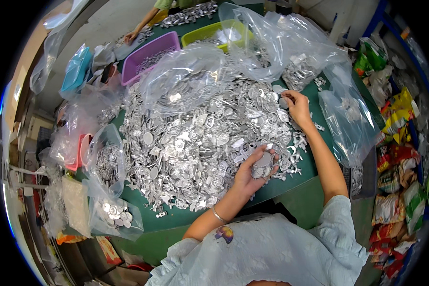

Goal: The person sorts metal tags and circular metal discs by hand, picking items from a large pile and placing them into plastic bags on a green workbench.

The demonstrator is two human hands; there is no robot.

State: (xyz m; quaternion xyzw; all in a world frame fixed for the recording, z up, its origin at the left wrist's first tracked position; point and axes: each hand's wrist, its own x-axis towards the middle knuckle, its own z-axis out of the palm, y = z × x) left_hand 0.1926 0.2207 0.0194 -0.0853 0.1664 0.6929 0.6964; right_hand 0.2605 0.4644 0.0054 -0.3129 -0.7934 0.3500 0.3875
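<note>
A big heap of small silver metal parts point(195, 138) covers the green table point(300, 171). My left hand point(252, 174) is palm up at the heap's near right edge and cups a small stack of round silver discs point(262, 164). My right hand point(298, 107) reaches to the heap's far right side, and its fingertips pinch a round silver disc point(284, 101). A thin bracelet sits on my left wrist.
Clear plastic bags point(271, 43) with metal parts lie at the back, right point(350, 119) and left point(109, 209). A purple tray point(150, 55) and a yellow-green tray point(209, 31) stand behind the heap. Another person's hand point(131, 35) works at the far end. Colourful packets point(395, 157) pile up on the right.
</note>
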